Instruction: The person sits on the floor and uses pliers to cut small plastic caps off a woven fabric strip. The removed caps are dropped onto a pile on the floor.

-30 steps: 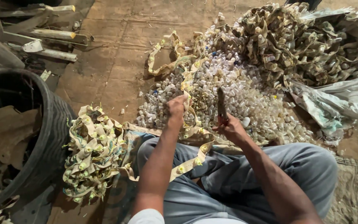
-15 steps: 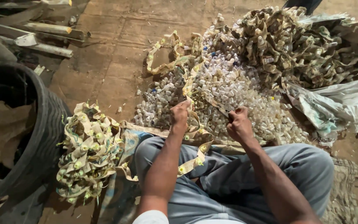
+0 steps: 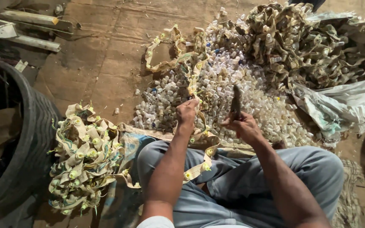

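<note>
Head view: the person sits on the floor [image 3: 106, 63] with both hands over a heap of small pale caps [image 3: 233, 97].

Hand states: the left hand [image 3: 187, 114] is closed around a tan strip [image 3: 199, 139] studded with yellow-green caps. The right hand [image 3: 245, 126] is closed around the handle of a dark blade-like tool [image 3: 235, 101].

Location: the strip lies across the lap and continues far-left over the cap heap, ending in a loop on the floor.

Progress, as judged from the layout:
- Done: a bundle of worked strips [image 3: 85, 160] lies near-left beside a black tyre [image 3: 26, 139], and the loose-cap heap is large.
- Left: a large pile of tangled strips [image 3: 313, 46] sits far-right on a pale sack [image 3: 343, 101]. It appears larger than the near-left bundle, so much work probably remains.

Orientation:
- Tool: roughly upright, long axis near-to-far, with the tip pointing away from the person and the handle end in the right hand.
- Strip: the held section runs near-to-far from the lap through the left hand, then curves left.
</note>
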